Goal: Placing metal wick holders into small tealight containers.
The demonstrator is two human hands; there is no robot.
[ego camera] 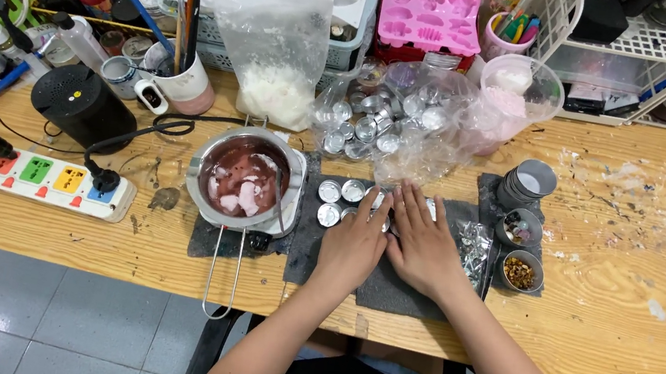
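you are resting your left hand [350,247] and right hand [423,243] flat, side by side, on the dark mat [388,288], fingertips touching small round tins [341,191]. left of them a metal pot [244,178] of pink wax is sitting on the wooden table [632,302].

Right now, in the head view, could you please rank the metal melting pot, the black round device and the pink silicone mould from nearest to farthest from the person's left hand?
From the left hand, flat on the dark mat:
1. Metal melting pot, just to its left, holding pink wax.
2. Pink silicone mould, at the back of the table, propped against a basket.
3. Black round device, far left, near the power strip.
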